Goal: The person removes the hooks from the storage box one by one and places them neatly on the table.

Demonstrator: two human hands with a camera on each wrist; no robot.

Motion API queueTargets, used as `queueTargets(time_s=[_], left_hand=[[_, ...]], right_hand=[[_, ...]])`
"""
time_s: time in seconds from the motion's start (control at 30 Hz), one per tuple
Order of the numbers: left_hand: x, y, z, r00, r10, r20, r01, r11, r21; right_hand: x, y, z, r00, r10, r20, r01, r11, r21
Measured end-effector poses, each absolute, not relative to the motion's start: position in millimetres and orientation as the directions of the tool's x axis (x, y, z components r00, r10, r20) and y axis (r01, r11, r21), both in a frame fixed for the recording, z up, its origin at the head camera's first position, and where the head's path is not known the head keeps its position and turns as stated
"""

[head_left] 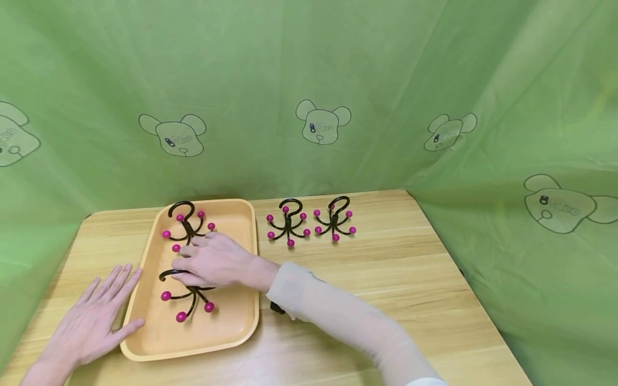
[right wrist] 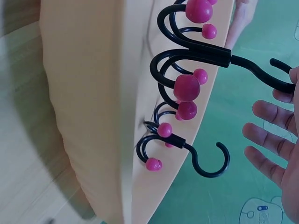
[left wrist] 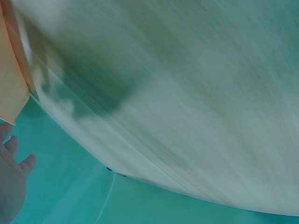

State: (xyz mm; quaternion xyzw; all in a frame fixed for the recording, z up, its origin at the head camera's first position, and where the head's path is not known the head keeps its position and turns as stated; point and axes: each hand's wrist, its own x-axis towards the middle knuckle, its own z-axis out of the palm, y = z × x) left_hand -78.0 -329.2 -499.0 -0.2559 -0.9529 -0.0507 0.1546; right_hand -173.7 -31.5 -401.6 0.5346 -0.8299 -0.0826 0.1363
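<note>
At the far left, the left hand [head_left: 94, 316] lies with its fingers straight and spread, the thumb reaching over the near left rim of a peach-coloured tray [head_left: 227, 329] and the other fingertips close against its left side. Inside the tray stand two black hangers with pink balls on the ends of their curved legs: the far hanger [head_left: 189, 229] towards the back, its hook curling up to the left, and the near hanger [head_left: 193, 290] nearer the front, partly covered by the right hand [head_left: 217, 262]. That hand pinches the near hanger's hook between thumb and index finger (the right wrist view shows its other fingers extended, clear of the metal). A pale sleeve [head_left: 338, 316] runs from the right wrist towards the lower right. Beyond the tray's right side, on the wooden table [head_left: 376, 284], come a third hanger [head_left: 288, 221] and, just beside it, a fourth hanger [head_left: 335, 221], then green cloth [head_left: 492, 225] printed with bear heads at the right
</note>
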Motion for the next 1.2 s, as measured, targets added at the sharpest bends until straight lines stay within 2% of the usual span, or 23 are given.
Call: queueTargets(time_s=[0.23,0.47,0.7,0.97,1.2], left_hand=[[-78,-330,-500,-0.819,0.473,0.324,0.505,0.863,0.017],[-78,-329,-499,-0.819,0.473,0.324,0.504,0.863,0.015],[-78,-329,-498,-0.822,0.474,0.316,0.502,0.865,0.009],[-78,-330,-500,-0.819,0.475,0.321,0.505,0.863,0.012],[-79,-330,-500,-0.822,0.475,0.315,0.507,0.862,0.02]], right_hand=[[-175,-19,-396,-0.373,-0.906,0.198,-0.861,0.418,0.289],[-173,-7,-385,-0.388,-0.891,0.237,-0.852,0.444,0.276],[-175,10,-379,-0.361,-0.879,0.312,-0.844,0.45,0.291],[-176,33,-372,-0.348,-0.876,0.334,-0.845,0.448,0.293],[-176,54,-368,-0.308,-0.879,0.365,-0.834,0.434,0.342]])
